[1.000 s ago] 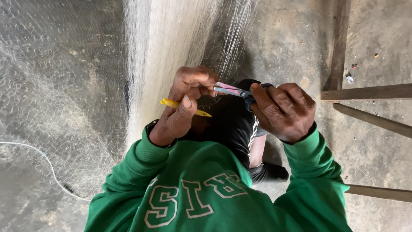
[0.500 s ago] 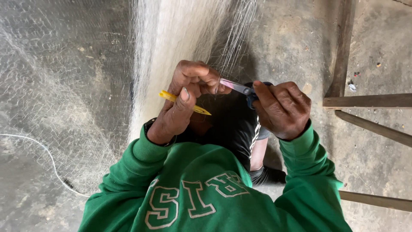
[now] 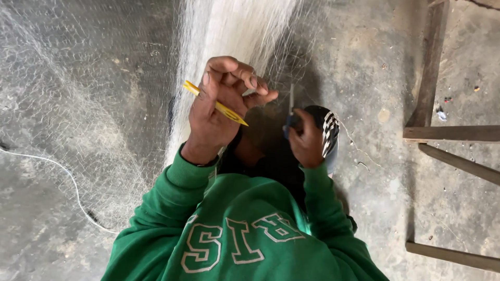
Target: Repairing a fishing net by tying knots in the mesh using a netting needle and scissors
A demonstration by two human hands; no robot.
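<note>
The left hand (image 3: pixel 219 106) grips a yellow netting needle (image 3: pixel 216 104) against the hanging white net (image 3: pixel 229 26); the right hand (image 3: pixel 304 138) is clenched on a small blade (image 3: pixel 291 101). The work looks mid-way: much net (image 3: pixel 62 104) lies spread on the concrete floor (image 3: pixel 375 78).

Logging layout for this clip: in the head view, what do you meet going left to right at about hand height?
Spread netting on the floor → yellow netting needle in the left hand → right hand gripping a small blade → checkered shoe → wooden frame.
</note>
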